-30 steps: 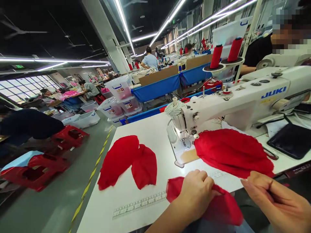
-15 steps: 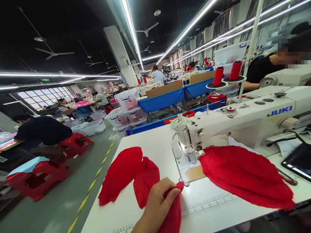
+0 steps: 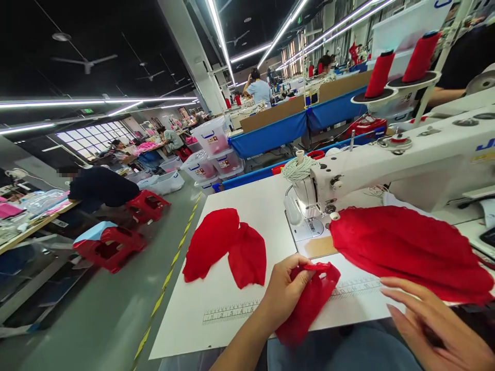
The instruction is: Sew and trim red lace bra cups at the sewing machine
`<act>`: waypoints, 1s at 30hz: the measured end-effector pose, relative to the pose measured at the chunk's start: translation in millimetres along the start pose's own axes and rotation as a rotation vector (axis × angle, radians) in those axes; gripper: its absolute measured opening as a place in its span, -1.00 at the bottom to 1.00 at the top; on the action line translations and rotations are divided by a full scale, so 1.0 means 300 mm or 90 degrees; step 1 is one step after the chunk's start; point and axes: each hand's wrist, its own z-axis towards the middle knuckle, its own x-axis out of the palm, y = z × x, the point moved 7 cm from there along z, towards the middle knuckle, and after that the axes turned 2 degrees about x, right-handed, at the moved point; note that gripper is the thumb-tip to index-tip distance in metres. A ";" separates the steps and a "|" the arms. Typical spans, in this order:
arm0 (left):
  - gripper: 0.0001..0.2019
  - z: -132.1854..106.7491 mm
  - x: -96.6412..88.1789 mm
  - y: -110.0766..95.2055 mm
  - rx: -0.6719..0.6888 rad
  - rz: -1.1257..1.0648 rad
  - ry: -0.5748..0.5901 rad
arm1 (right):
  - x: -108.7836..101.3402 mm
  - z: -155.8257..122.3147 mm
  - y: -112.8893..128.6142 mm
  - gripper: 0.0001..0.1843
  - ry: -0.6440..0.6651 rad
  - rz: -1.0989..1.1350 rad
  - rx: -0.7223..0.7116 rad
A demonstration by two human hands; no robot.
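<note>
My left hand (image 3: 288, 288) pinches a piece of thin red fabric (image 3: 315, 304) by its top edge, with the rest hanging over the table's front edge. My right hand (image 3: 433, 319) is at the lower right, fingers apart and holding nothing, to the right of that fabric. A larger gathered red fabric (image 3: 406, 252) lies right of the sewing machine's needle area. Two more red fabric pieces, one larger (image 3: 212, 242) and one smaller (image 3: 249, 255), lie on the left of the white table (image 3: 174, 324). The white sewing machine (image 3: 371, 154) stands behind my hands.
A printed ruler (image 3: 232, 312) runs along the table front. Red thread cones (image 3: 381, 74) stand on a holder behind the machine. Clear plastic boxes (image 3: 212, 136) are stacked beyond the table. Red stools (image 3: 110, 247) and a seated person (image 3: 102, 185) are across the aisle at left.
My right hand has come into view at the lower right. My left hand still grips the red fabric, now farther right and with more of it showing. The view has shifted.
</note>
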 end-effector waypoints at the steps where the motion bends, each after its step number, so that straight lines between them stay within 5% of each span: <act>1: -0.86 -0.003 0.006 -0.009 0.014 0.011 0.002 | 0.037 0.034 0.029 -0.73 0.044 0.016 -0.020; 3: -0.90 -0.009 0.007 -0.029 0.062 0.042 -0.004 | 0.096 0.109 0.068 -0.58 0.085 0.058 0.014; 6: -0.88 -0.021 -0.017 -0.045 0.138 0.103 -0.050 | 0.187 0.185 0.141 -0.81 0.186 0.117 -0.023; 9: -0.82 -0.035 -0.058 -0.038 0.168 0.186 -0.131 | 0.231 0.199 0.134 -0.81 0.208 0.059 -0.013; 12: -0.82 -0.045 -0.085 -0.026 0.172 0.219 -0.172 | 0.247 0.177 0.087 -0.81 0.204 -0.030 0.006; 20: -0.81 -0.014 -0.104 0.028 0.141 0.326 -0.134 | 0.260 0.161 0.027 -0.78 0.217 -0.162 0.021; 24: -0.77 -0.060 -0.108 0.037 0.203 0.441 -0.200 | 0.237 0.162 0.016 -0.81 0.198 -0.277 0.026; 28: -0.74 -0.178 -0.115 0.033 0.266 0.592 -0.265 | 0.210 0.134 0.086 -0.72 0.130 -0.302 -0.118; 30: -0.72 -0.223 -0.141 0.053 0.226 0.618 -0.287 | 0.257 0.079 0.151 -0.77 0.208 -0.213 -0.269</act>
